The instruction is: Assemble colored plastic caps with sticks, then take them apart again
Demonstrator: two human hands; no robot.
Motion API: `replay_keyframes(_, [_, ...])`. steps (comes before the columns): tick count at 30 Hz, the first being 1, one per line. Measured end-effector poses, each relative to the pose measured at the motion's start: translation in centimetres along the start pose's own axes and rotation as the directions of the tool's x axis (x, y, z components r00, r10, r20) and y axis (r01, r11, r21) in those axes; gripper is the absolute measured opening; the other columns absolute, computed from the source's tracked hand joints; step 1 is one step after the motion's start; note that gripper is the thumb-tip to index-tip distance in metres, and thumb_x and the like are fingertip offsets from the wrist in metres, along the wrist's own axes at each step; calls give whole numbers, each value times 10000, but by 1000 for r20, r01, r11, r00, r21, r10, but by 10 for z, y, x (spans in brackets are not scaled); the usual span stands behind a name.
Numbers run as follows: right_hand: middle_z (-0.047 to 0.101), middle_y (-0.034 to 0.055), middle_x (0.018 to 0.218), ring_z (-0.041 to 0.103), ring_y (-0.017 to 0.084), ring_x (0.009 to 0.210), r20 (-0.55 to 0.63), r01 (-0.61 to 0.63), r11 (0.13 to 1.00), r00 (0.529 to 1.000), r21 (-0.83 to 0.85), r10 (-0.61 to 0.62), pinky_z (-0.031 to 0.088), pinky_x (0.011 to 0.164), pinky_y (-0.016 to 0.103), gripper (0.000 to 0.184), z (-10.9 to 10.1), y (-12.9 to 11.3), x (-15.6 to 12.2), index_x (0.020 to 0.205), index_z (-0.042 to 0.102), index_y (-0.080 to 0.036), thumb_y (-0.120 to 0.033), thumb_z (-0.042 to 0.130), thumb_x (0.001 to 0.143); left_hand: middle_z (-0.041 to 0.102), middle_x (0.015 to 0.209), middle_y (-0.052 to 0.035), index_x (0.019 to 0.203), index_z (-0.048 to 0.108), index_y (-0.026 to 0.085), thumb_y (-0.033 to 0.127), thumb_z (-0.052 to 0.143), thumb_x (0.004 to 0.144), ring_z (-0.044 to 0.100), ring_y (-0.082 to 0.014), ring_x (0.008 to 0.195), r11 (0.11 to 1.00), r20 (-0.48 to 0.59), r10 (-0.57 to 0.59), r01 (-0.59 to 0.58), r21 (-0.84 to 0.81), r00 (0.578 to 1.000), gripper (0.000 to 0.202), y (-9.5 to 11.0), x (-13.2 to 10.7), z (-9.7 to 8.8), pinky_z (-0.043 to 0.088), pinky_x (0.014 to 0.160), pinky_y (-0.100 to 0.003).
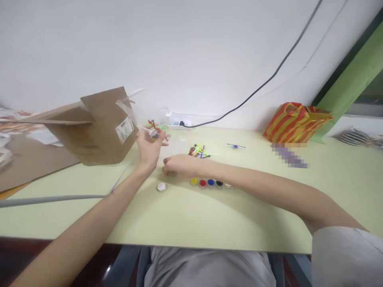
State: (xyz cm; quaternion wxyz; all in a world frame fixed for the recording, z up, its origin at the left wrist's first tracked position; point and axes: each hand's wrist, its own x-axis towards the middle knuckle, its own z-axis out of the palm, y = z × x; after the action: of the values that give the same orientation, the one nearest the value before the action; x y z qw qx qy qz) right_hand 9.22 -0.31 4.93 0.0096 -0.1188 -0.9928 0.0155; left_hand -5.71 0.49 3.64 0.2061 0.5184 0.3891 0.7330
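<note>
Green piece (169,173) under R hand (179,164) grip, on table (209,223).

Left hand (149,148) raised, palm up, fingers curled; right hand (178,165) low, fingers closed.

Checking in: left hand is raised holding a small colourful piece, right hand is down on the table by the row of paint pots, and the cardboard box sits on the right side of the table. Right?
Not quite. The head view shows the cardboard box on the left side of the table, not the right; the striped bag is on the right. The rest holds: left hand raised holding a small colourful piece, right hand down by the row of paint pots.
</note>
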Motion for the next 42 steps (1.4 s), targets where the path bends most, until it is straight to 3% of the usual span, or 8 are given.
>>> replay_keyframes(7, [722,41,822,604,150,728,230,-198,928,965,314,128,445,701,256,82,-20,52,-37,858,744,-124,-67,712,807,663,953,-23,1046,558,222,466,834,772,762,-210,812,1000,92,-30,30,1,995,459,1,-11,9,599,508,-253])
replay_keyframes(16, [687,4,726,585,134,662,244,-294,878,946,379,212,416,614,238,48,-16,66,-74,781,698,-144,-131,727,816,655,895,-11,1043,610,241,505,849,747,771,-234,823,998,183,-51,44,44,982,464,4,-26,19,617,541,-291])
replay_keyframes(22, [719,26,803,607,134,706,33,-154,886,987,438,155,452,687,247,23,-21,44,-61,823,720,-132,-132,742,828,666,988,-39,1032,596,210,454,824,795,767,-228,850,998,234,-51,39,56,971,409,3,-30,20,618,550,-275])
replay_keyframes(28, [652,-9,696,559,109,626,99,-54,883,995,466,9,410,624,234,142,-17,7,-38,773,674,-134,-178,711,903,660,1028,-48,985,578,197,433,818,809,758,-213,855,998,225,-29,15,63,974,380,6,-32,19,605,552,-253])
replay_keyframes(32, [608,-2,653,497,125,602,67,-77,939,996,334,58,350,582,265,293,-13,-3,-23,725,655,-137,-305,663,965,643,976,-27,983,583,195,428,829,799,755,-207,831,999,224,-35,28,35,974,386,8,-32,20,604,562,-258])
replay_keyframes(34, [646,21,714,517,143,651,31,-83,955,997,286,77,345,601,273,286,-11,-7,-15,781,693,-134,-357,675,959,641,937,-11,994,588,196,426,847,775,747,-193,795,999,187,-32,29,21,982,410,7,-28,18,603,581,-263])
replay_keyframes(38, [723,64,969,594,183,820,-9,-45,957,999,286,50,365,671,279,315,-3,-18,-3,1143,725,-163,-412,690,953,660,883,-4,971,614,191,394,887,724,702,-165,796,995,12,91,-92,38,996,420,3,-12,12,605,684,-271])
replay_keyframes(42, [717,45,935,602,189,850,-11,50,971,999,234,-49,349,665,283,170,2,-22,5,1025,740,-181,-318,654,971,681,919,-21,975,630,201,368,887,720,678,-173,869,986,-39,162,-159,54,986,399,1,-1,7,596,715,-268])
